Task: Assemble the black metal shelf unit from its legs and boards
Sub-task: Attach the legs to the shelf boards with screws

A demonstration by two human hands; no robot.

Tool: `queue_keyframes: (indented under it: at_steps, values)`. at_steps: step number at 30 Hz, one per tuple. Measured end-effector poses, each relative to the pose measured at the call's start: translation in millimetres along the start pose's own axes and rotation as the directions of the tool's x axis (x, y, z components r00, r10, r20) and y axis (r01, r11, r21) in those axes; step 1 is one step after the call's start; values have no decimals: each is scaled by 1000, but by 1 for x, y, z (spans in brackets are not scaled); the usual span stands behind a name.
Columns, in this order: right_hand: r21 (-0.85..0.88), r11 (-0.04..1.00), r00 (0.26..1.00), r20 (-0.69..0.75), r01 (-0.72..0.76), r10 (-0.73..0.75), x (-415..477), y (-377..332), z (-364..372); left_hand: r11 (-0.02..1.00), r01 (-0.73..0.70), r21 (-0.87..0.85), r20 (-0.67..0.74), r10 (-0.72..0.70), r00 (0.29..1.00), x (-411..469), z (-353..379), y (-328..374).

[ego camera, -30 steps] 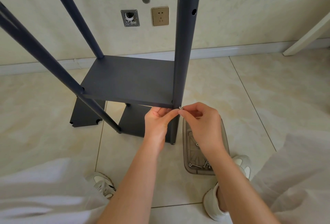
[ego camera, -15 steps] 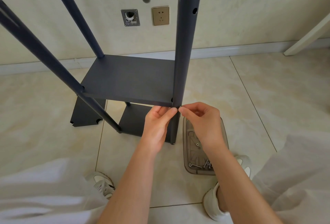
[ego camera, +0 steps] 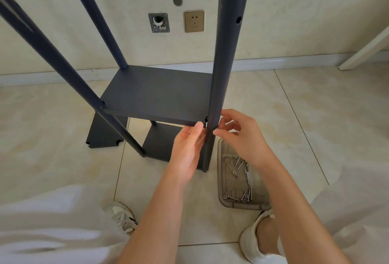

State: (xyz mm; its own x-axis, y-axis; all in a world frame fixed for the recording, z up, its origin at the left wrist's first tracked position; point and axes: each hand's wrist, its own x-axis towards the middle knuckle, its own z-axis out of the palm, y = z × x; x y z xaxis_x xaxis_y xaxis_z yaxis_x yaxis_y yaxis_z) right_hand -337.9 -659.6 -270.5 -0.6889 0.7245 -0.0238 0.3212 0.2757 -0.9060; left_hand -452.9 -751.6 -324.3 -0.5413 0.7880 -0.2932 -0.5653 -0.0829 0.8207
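While crouching at the front right corner of the half-built shelf unit, working on the joint between the near right leg point(ego camera: 223, 74) and the middle board point(ego camera: 155, 93). Propping that board's front edge from below with the left hand point(ego camera: 187, 150), palm up, fingers straight and released, pressing just left of the leg rather than curling round anything. Pinching thumb and forefinger of the right hand point(ego camera: 242, 137) together against the leg's right side, level with the board's corner. Probably gripping a screw there, though not managing to see it behind the fingertips. Curling the other right fingers only loosely.

Judging the coming move as hinging on one line: pointing the screw sideways, leftward from the right hand, straight across the leg's upright long axis and into the board's corner beyond. Counting the right hand as the nearer one to the hole, touching the leg itself, and the left as the one lining up the board from the other side. Risking a crooked start if tilting board or leg off that line.

Storing spare screws point(ego camera: 240, 162) in the clear tray point(ego camera: 242, 204) on the floor, just beside the leg's foot and under the right wrist. Noting a lower board point(ego camera: 160, 145) already fitted near the floor, and a loose board point(ego camera: 103, 135) lying on the tiles behind the near left leg point(ego camera: 52, 57).
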Motion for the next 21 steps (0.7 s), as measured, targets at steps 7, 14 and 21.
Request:
queue_keyframes:
  at_steps: [7, 14, 21]
  values:
    - [-52, 997, 995, 90, 57, -52, 4, 6, -11, 1000, 13, 6, 22, -13, 1000, -1, 2, -2]
    - [5, 993, 990, 80, 118, -118, 4, 13, -14, 999, 42, 9, -22, -42, 999, -2, 4, -2]
    - [-51, 991, 992, -14, 123, -124, 2, 12, -8, 998, 60, 29, -60, -58, 996, -2, 6, -2]
